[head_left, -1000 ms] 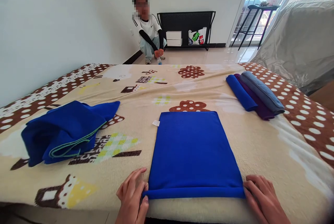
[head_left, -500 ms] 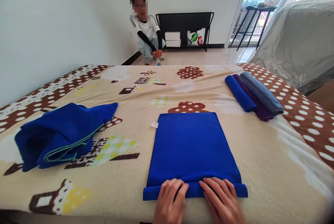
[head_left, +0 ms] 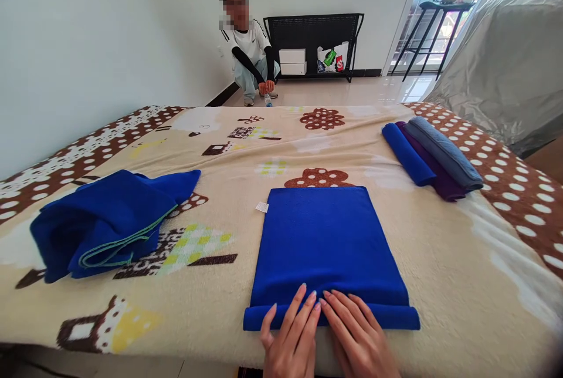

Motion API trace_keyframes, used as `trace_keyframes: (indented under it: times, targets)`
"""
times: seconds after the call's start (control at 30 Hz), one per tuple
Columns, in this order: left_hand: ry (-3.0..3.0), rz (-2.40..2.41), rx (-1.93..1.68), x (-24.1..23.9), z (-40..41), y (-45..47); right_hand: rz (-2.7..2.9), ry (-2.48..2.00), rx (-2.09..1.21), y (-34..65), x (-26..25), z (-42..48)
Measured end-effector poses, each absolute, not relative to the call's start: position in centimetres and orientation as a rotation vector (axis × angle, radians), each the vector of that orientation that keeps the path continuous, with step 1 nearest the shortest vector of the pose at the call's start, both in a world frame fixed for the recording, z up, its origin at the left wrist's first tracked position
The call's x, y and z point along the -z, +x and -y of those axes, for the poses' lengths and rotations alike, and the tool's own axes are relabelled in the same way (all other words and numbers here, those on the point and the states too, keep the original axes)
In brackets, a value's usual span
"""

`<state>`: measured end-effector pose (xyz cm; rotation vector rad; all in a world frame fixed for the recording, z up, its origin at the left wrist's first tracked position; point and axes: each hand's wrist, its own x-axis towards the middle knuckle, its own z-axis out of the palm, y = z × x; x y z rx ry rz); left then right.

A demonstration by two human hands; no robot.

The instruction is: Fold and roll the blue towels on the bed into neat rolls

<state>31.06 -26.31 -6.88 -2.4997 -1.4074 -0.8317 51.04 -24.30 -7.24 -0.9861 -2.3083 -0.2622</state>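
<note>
Beige fleece blanket, printed with brown trees, houses and a dotted brown border, covers the bed that fills most of the view. Near its front edge, in the middle, lies a flat royal-blue microfibre towel, folded to a rectangle, with its near end turned up into a narrow roll that runs from side to side. A small white label sticks out at the towel's far left corner.

Both hands rest on that roll, side by side at its middle. The left hand lies palm down with fingers stretched out flat and slightly spread, the tips pressing on the cloth just past the roll. The right hand lies the same way, fingers extended and together, gripping nothing; its fingertips nearly touch those of the left.

Well off to the left sits a loosely crumpled heap of blue towels with a green-trimmed edge. At the far right lie three rolled towels, touching one another: blue, purple and grey-blue.

Beyond the bed a person in a white shirt squats on the floor by the white wall, beside a black metal rack.
</note>
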Motion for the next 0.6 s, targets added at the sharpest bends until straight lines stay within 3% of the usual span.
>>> trace_keyframes:
  times: [0.33, 0.6]
  targets:
    - [-2.243, 1.619, 0.741, 7.4, 26.8, 23.5, 2.213, -1.393, 0.318, 60.6, 9.1, 25.9]
    - [-2.554, 1.279, 0.803, 5.7, 24.6, 31.7, 2.270, -1.195, 0.304, 52.6, 7.1, 24.3]
